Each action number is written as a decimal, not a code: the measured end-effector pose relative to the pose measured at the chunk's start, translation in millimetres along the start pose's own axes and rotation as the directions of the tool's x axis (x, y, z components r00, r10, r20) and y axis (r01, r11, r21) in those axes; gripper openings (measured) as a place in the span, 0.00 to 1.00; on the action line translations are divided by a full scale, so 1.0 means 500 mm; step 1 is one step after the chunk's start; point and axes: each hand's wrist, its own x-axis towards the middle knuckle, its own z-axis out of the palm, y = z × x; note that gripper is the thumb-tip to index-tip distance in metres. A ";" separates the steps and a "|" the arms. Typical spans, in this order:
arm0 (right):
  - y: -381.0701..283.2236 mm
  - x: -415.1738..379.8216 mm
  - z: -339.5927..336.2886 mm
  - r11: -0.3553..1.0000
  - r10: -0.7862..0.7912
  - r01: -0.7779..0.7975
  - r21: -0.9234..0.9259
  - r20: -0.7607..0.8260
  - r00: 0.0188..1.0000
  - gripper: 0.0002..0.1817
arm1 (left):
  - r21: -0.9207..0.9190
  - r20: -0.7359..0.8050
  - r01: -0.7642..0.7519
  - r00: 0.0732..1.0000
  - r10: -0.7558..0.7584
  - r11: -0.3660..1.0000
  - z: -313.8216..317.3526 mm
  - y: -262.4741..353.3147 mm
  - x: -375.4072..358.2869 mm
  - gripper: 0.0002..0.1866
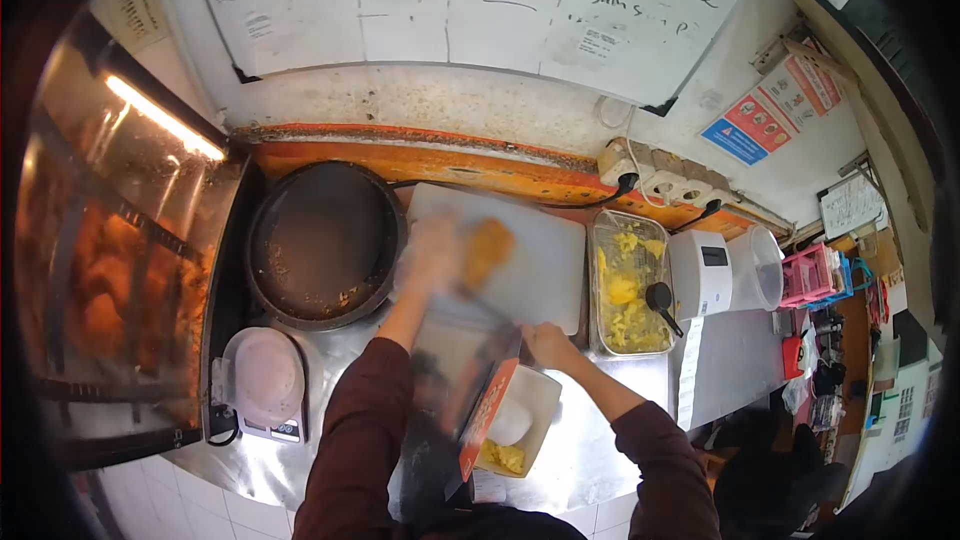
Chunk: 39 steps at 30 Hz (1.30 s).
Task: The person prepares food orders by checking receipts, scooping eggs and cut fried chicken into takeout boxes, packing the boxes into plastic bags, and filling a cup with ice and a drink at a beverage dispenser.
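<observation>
My left hand (432, 258), smeared by motion, is over the left part of a pale cutting board (550, 285). Right beside it on the board lies a blurred golden-brown piece of food (488, 248), which looks fried. My right hand (548, 345) is closed at the board's front edge. From it a thin dark blade, seemingly a knife (488, 306), reaches up and left toward the food. Below my right hand stands an open takeaway box (541, 430) with a red printed flap; white rice (511, 422) and yellow egg (503, 457) lie inside.
A large black pan (325, 240) and a kitchen scale with a bowl (264, 380) stand left, beside a lit glass food warmer (120, 270). To the right are a glass tray of yellow egg (632, 285) with a black ladle (660, 298), and a white label printer (700, 270).
</observation>
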 end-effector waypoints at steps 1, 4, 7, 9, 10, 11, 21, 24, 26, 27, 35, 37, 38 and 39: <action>0.007 0.007 0.017 0.999 -0.036 0.036 -0.006 -0.029 0.999 0.44 | -0.008 0.027 0.058 0.998 -0.058 0.998 0.019 -0.002 -0.004 0.24; 0.003 -0.004 0.009 0.996 -0.031 0.034 -0.084 0.038 0.999 0.44 | 0.039 -0.124 -0.049 0.991 0.053 0.998 0.043 -0.014 0.011 0.25; 0.008 0.007 0.032 0.973 -0.218 0.202 -0.110 -0.163 0.962 0.44 | -0.045 -0.198 -0.106 0.976 0.095 0.993 -0.018 -0.012 0.000 0.24; -0.020 -0.082 -0.049 0.992 -0.103 0.109 0.058 -0.085 0.991 0.44 | -0.144 -0.008 -0.014 1.000 0.012 0.990 -0.168 0.048 -0.004 0.25; -0.033 -0.128 -0.089 0.978 -0.004 -0.001 0.210 0.024 1.000 0.44 | -0.246 0.079 -0.028 0.996 0.049 0.969 -0.240 0.074 -0.007 0.25; -0.007 -0.154 -0.096 0.945 0.087 -0.092 0.314 0.030 0.996 0.43 | -0.346 0.166 -0.023 0.982 0.085 0.938 -0.312 0.100 -0.010 0.26; 0.091 -0.324 -0.043 0.651 0.417 -0.333 0.682 0.046 0.908 0.35 | 0.218 0.534 -0.485 0.786 0.312 0.847 -0.119 0.168 0.048 0.34; 0.092 -0.315 -0.037 0.743 0.392 -0.281 0.608 -0.055 0.918 0.35 | 0.183 0.465 -0.442 0.826 0.319 0.878 -0.073 0.131 0.050 0.28; 0.103 -0.274 -0.036 0.916 0.272 -0.166 0.365 -0.264 0.925 0.35 | -0.040 0.352 -0.329 0.879 0.321 0.944 -0.052 0.096 0.048 0.24; 0.113 -0.244 -0.035 0.971 0.184 -0.114 0.212 -0.344 0.921 0.35 | -0.149 0.319 -0.272 0.897 0.307 0.951 -0.018 0.066 0.045 0.23; -0.019 -0.088 -0.054 0.961 -0.132 0.243 0.131 -0.553 0.823 0.22 | -0.288 0.169 -0.176 0.958 0.231 0.941 -0.218 0.171 -0.071 0.23; -0.054 -0.125 -0.071 0.959 -0.124 0.254 0.124 -0.624 0.771 0.20 | -0.513 0.167 -0.125 0.956 0.241 0.849 -0.305 0.260 -0.095 0.24; -0.066 -0.142 -0.076 0.954 -0.141 0.283 0.095 -0.695 0.706 0.19 | -0.530 0.140 -0.288 0.898 0.417 0.797 -0.334 0.310 -0.110 0.25; -0.062 -0.159 -0.075 0.925 -0.099 0.327 0.192 -0.710 0.697 0.17 | -0.543 0.108 -0.439 0.809 0.578 0.716 -0.347 0.353 -0.125 0.26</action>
